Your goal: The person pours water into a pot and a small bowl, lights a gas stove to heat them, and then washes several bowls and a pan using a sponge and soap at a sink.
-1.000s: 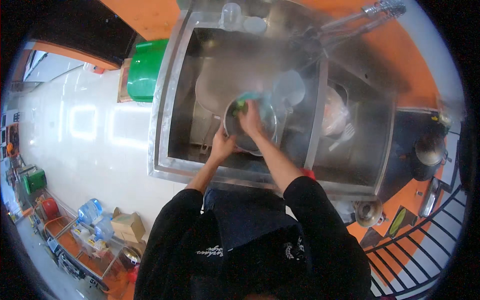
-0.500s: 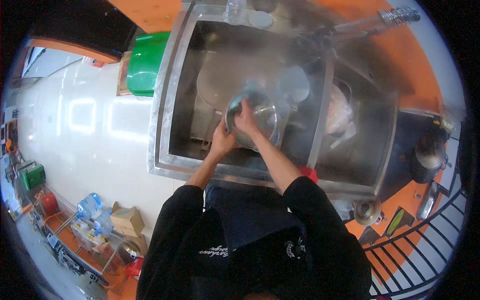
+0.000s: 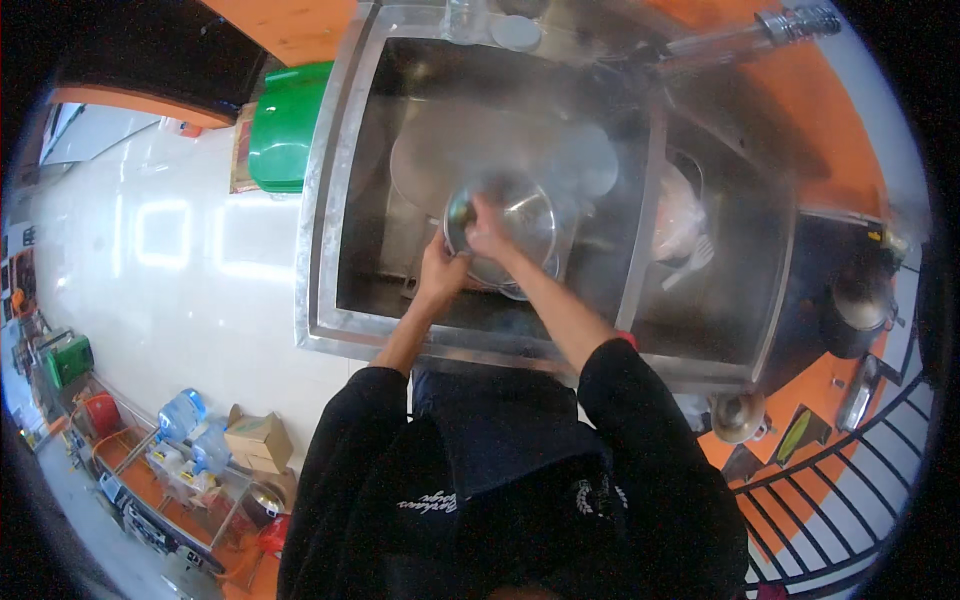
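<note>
A shiny round metal bowl [image 3: 532, 222] is tilted in the left basin of the steel sink [image 3: 324, 240]. My left hand [image 3: 440, 272] grips its near left rim, fingers closed around the edge. Inside the bowl, my right hand [image 3: 487, 236] presses against the inner wall with its fingers bent together. A greenish patch shows beside those fingers, too blurred to name, and whatever they hold is hidden. Beyond the bowl lie a large round pale dish [image 3: 425, 160] and a smaller white round one [image 3: 588, 160], both hazy behind steam or a fogged lens.
A metal faucet [image 3: 740, 42] reaches over the sink's back right. The right basin holds a plastic-wrapped pale bundle [image 3: 676, 215] and a white slotted utensil [image 3: 690, 264]. A green bin [image 3: 290, 130] stands left of the sink. Pots and a black rack [image 3: 830, 500] are at the right.
My right hand has moved slightly left and down inside the bowl. The bowl has shifted a little and shows more of its inside. My left hand keeps its hold on the rim.
</note>
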`<state>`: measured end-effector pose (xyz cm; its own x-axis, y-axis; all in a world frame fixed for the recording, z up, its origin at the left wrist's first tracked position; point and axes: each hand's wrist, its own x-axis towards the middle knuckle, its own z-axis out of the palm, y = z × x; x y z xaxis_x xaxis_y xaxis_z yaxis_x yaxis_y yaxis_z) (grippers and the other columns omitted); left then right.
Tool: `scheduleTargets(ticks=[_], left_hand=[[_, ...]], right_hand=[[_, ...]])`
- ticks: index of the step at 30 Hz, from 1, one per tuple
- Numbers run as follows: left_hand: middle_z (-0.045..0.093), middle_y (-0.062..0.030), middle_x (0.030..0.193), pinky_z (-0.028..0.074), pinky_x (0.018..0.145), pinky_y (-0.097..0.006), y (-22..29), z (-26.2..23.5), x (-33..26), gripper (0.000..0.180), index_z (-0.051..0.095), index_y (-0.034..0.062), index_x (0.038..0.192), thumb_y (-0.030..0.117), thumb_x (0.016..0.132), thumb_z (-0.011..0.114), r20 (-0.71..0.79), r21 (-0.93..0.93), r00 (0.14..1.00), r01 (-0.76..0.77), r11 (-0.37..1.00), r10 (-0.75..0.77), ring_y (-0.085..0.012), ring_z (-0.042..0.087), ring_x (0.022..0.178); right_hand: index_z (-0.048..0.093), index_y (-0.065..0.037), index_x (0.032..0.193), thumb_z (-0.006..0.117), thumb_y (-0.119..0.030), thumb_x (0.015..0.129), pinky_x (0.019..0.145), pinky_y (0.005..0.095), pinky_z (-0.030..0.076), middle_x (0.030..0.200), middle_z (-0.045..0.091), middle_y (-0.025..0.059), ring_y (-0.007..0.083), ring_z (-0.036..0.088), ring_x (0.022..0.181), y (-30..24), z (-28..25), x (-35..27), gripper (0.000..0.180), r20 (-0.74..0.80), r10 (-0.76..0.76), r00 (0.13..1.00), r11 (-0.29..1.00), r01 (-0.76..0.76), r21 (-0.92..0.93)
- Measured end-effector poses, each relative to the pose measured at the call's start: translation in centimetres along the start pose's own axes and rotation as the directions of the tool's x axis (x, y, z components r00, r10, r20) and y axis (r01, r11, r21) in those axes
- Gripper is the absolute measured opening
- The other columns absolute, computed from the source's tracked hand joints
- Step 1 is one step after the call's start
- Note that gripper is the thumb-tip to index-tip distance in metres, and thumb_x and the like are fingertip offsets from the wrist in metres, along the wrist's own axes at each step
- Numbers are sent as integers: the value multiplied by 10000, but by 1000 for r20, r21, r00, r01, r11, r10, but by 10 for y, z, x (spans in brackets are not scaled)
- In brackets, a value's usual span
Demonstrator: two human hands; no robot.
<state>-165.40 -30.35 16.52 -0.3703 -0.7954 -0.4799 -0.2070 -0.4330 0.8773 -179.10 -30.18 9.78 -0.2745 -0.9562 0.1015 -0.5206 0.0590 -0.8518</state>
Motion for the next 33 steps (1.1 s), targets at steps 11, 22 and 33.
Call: scheduleTargets(ticks=[11, 22, 33], left_hand=[[525, -172, 1154, 534, 721, -365, 15, 14, -17, 545, 362, 20, 1292, -69, 765, 467, -39, -188, 997, 60, 980, -69, -280, 579, 964], [532, -177, 1110, 591, 619, -385, 13, -8, -13, 517, 364, 17, 1277, -79, 773, 428, 32, -211, 980, 200, 957, -198, -310, 597, 917], [553, -120, 1084, 507, 780, -316, 1, -18, 0, 505, 420, 21, 1252, -92, 762, 468, -26, -139, 996, 82, 987, -86, -219, 591, 895]], right_hand=[[550, -36, 1067, 535, -52, 730, 881, 441, 384, 1132, 527, 185, 363, 500, 1015, 9, -34, 14, 338, 457, -95, 885, 719, 378, -583], [556, -2, 1009, 530, -39, 695, 878, 427, 400, 999, 543, 199, 360, 498, 1007, 7, -51, 7, 317, 617, -10, 787, 689, 453, -566], [582, -16, 952, 555, -66, 732, 798, 428, 410, 1032, 550, 143, 309, 505, 979, -13, -42, -12, 227, 739, 228, 634, 951, 17, -308]])
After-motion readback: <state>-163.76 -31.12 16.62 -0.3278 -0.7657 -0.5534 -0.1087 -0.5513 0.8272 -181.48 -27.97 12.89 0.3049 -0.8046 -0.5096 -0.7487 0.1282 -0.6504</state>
